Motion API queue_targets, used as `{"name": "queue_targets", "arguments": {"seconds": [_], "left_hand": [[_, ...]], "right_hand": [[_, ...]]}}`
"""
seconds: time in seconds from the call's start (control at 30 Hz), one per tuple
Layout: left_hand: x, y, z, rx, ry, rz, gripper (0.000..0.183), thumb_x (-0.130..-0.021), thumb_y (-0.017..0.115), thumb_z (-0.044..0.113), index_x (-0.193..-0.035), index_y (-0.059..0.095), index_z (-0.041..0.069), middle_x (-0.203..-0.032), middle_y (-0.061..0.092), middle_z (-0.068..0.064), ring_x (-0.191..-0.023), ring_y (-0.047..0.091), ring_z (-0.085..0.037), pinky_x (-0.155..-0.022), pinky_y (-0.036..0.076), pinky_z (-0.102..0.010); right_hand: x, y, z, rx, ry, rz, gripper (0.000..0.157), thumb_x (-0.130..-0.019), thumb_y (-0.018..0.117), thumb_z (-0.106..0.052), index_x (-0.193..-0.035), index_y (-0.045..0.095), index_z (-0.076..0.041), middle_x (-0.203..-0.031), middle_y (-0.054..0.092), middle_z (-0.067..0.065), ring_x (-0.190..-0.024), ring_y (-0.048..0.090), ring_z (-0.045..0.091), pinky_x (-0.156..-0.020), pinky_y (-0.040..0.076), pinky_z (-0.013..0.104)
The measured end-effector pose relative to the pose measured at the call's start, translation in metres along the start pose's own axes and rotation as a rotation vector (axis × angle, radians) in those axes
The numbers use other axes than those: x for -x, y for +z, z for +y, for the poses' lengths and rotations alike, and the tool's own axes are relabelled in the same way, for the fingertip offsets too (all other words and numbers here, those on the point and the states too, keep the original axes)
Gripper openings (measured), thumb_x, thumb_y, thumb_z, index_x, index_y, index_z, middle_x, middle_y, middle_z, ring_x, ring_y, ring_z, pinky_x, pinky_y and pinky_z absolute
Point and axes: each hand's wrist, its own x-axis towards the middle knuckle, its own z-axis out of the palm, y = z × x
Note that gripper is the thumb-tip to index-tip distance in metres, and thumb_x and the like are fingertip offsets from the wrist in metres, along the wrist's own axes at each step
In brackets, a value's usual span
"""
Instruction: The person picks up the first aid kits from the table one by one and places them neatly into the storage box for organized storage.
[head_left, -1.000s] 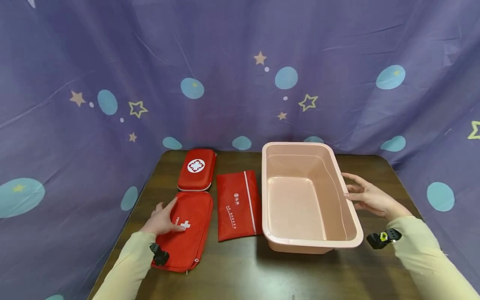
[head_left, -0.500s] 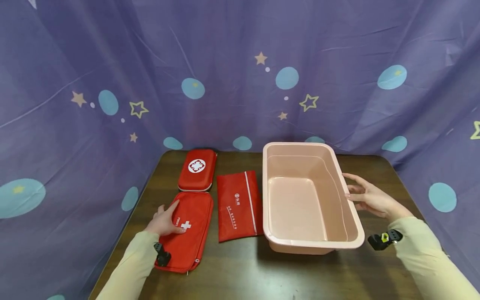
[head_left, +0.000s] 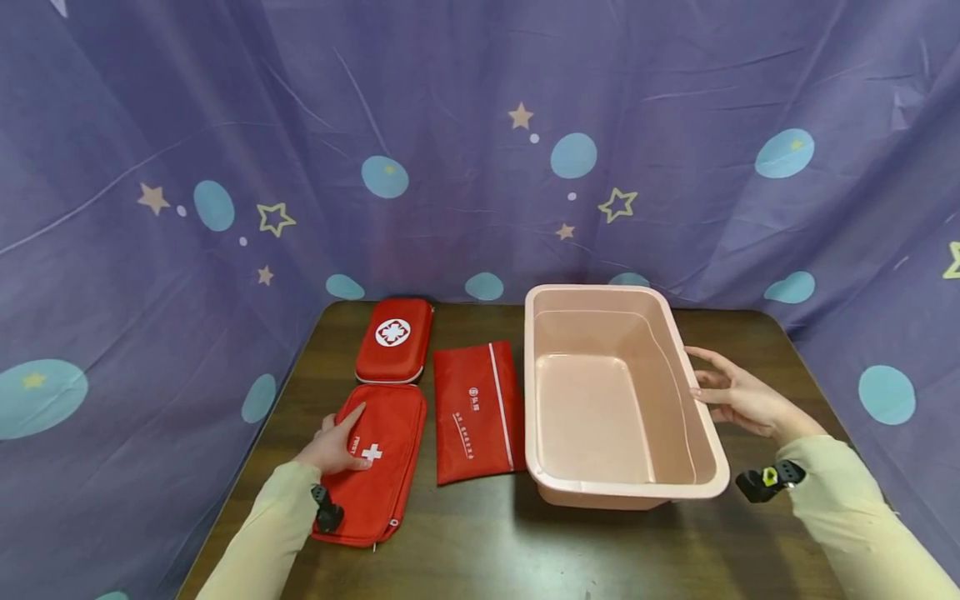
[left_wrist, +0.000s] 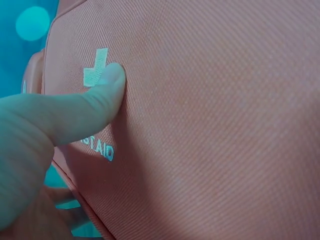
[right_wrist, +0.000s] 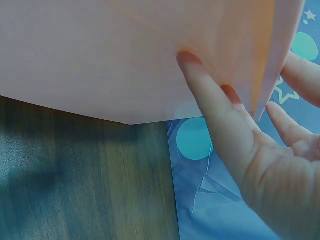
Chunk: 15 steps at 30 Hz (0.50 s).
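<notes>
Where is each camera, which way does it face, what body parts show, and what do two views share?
Head: worn on the head, facing forward and down at the table; left hand, right hand and sleeves show.
Left wrist: worn there, facing the red first-aid pouch; part of that hand shows.
Right wrist: worn there, facing the pink tub; part of that hand shows.
Head and left wrist share the pouch's white cross.
</notes>
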Motion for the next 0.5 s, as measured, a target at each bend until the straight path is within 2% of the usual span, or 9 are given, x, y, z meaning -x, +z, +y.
{"name": "queue_targets", "arguments": {"seconds": [0.5], "left_hand": [[-0.0002,0.0004,0.0031,-0.035,0.000,-0.001,0.106,-0.067,0.085,0.024,-0.149,0.020,0.009,-0.132,0.024,-0.042,-0.116,0.034,-0.056,-0.093,0.038,-0.067]], "right_hand": [[-0.0004,-0.0012,0.0029,0.001,-0.015,-0.010,0.059,-0.095,0.046,0.005,-0.137,0.029,-0.032,-0.115,0.059,-0.003,-0.095,0.065,0.017,-0.072,0.057,0.038]]}}
